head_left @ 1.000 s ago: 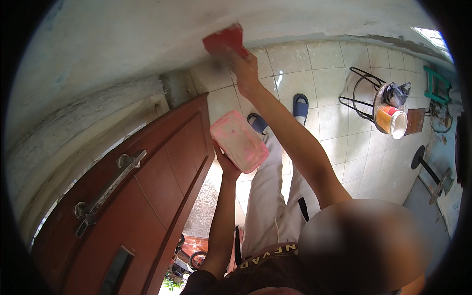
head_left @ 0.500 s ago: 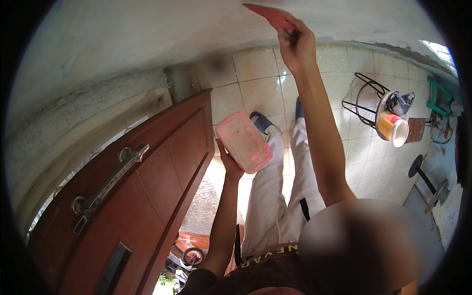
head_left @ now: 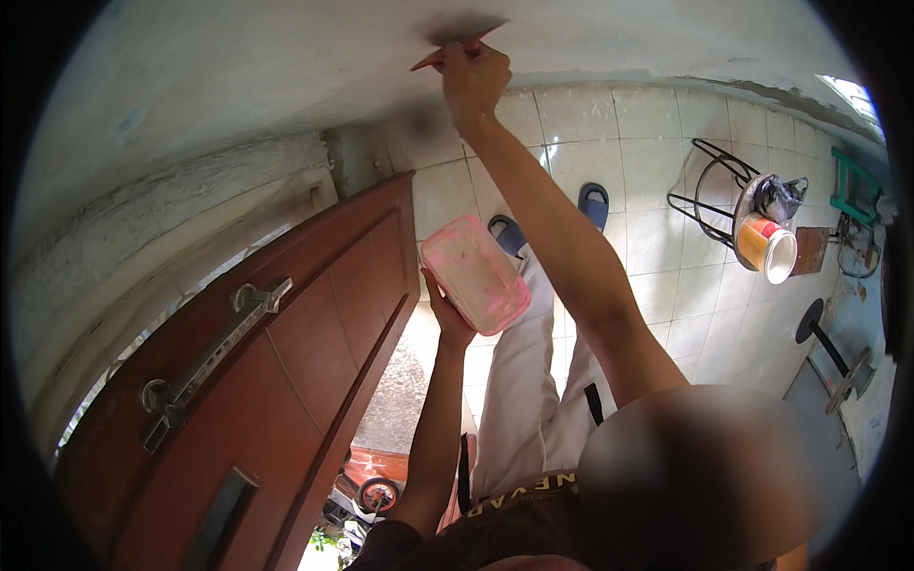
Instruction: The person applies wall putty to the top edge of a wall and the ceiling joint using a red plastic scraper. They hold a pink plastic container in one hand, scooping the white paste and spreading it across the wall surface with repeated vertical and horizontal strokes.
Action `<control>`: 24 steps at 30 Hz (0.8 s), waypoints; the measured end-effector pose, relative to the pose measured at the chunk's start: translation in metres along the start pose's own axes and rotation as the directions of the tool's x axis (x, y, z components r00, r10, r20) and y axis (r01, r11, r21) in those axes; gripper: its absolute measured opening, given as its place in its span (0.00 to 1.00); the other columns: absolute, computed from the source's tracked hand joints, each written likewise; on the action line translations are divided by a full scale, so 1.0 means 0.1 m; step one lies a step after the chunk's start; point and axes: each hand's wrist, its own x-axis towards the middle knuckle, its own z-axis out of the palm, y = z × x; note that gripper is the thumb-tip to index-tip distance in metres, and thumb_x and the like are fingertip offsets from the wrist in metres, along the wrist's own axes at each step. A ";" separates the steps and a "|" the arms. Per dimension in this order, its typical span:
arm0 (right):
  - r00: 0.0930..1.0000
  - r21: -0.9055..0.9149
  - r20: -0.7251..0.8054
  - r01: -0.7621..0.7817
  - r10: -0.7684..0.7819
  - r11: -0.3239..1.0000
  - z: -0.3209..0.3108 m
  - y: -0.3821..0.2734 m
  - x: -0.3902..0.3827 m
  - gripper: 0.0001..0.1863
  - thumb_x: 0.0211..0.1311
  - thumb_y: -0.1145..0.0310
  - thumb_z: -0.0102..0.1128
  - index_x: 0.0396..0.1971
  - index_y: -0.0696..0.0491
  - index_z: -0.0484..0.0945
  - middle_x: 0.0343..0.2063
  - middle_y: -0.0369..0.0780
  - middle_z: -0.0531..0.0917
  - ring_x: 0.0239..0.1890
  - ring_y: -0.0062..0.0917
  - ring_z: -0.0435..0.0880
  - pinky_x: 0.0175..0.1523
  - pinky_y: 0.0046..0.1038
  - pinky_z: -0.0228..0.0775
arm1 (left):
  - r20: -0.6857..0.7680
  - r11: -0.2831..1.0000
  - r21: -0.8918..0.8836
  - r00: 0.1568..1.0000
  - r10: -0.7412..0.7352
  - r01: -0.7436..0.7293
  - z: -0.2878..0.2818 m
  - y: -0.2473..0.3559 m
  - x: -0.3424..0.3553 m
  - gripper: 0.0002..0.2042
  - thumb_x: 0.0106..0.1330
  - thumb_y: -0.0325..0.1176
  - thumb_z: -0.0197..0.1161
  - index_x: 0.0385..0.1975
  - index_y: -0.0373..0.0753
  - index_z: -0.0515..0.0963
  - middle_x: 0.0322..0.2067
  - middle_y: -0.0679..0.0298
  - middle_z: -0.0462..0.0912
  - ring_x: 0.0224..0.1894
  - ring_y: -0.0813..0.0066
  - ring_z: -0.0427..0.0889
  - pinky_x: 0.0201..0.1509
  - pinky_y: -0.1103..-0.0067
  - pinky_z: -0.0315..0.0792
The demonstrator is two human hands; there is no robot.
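My right hand grips a red flat scraper held edge-on at the pale plastered wall along the top of the view, where a dark shadow shows beside the blade. Lower down, my left hand holds a pink-rimmed rectangular plastic container from its left underside; whitish material with pink smears shows in it.
An open brown wooden door with a metal handle stands close on my left. On the tiled floor, a round stool bears an orange tub and black plastic bag. A green stool stands at the right.
My right hand with the scraper swung right and upward, then came back left, and the blade's angle changed. My left hand and the container have shifted only slightly.
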 end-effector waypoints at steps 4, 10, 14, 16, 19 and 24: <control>0.983 -0.070 0.166 0.090 -0.078 0.993 -0.19 -0.32 -0.49 0.10 0.55 0.68 0.55 0.24 0.60 0.80 0.16 0.44 0.80 0.20 0.30 0.80 0.31 0.29 0.71 | -0.005 0.999 0.018 1.000 0.027 -0.027 -0.01 0.05 -0.06 0.35 0.67 0.67 0.42 0.66 0.48 0.59 0.61 0.64 0.65 0.62 0.65 0.68 0.65 0.64 0.66; 0.837 0.535 0.337 -0.547 0.430 0.644 -0.55 0.51 -0.15 0.10 0.63 0.73 0.50 0.28 0.63 0.77 0.29 0.46 0.83 0.30 0.31 0.84 0.41 0.24 0.81 | 0.044 1.000 -0.022 0.999 0.002 -0.001 -0.03 -0.02 0.02 0.36 0.66 0.67 0.44 0.66 0.49 0.59 0.61 0.64 0.65 0.63 0.64 0.67 0.65 0.64 0.65; 0.804 0.631 0.464 -0.595 0.372 0.498 -0.85 0.34 0.54 0.08 0.62 0.79 0.46 0.34 0.66 0.74 0.34 0.46 0.80 0.40 0.34 0.84 0.43 0.25 0.82 | 0.051 0.999 -0.008 0.998 0.038 -0.038 -0.05 -0.02 0.05 0.37 0.65 0.68 0.44 0.67 0.49 0.58 0.62 0.63 0.65 0.64 0.63 0.66 0.66 0.63 0.64; 0.814 0.637 0.531 -0.566 0.235 0.523 -1.01 0.00 0.80 0.07 0.63 0.79 0.47 0.35 0.65 0.74 0.36 0.47 0.81 0.39 0.33 0.84 0.44 0.22 0.83 | 0.053 0.999 0.007 0.998 0.038 -0.038 -0.12 0.02 0.05 0.39 0.64 0.69 0.43 0.67 0.46 0.57 0.63 0.62 0.64 0.64 0.62 0.66 0.66 0.64 0.63; 0.852 0.684 0.422 -0.523 0.310 0.508 -1.26 -0.33 0.72 0.05 0.62 0.77 0.50 0.34 0.62 0.74 0.34 0.45 0.81 0.36 0.32 0.83 0.41 0.21 0.82 | 0.026 0.999 0.007 0.999 0.036 -0.036 -0.16 -0.01 0.02 0.40 0.64 0.70 0.43 0.67 0.45 0.57 0.63 0.62 0.64 0.64 0.62 0.65 0.67 0.64 0.63; 0.893 0.648 0.149 -0.413 0.426 0.640 -1.32 -0.03 0.27 0.06 0.61 0.73 0.54 0.31 0.60 0.75 0.29 0.40 0.79 0.33 0.26 0.81 0.39 0.23 0.79 | 0.047 0.999 -0.034 0.999 0.014 -0.012 -0.21 0.00 0.00 0.40 0.64 0.70 0.43 0.67 0.46 0.57 0.63 0.62 0.64 0.64 0.63 0.66 0.66 0.64 0.63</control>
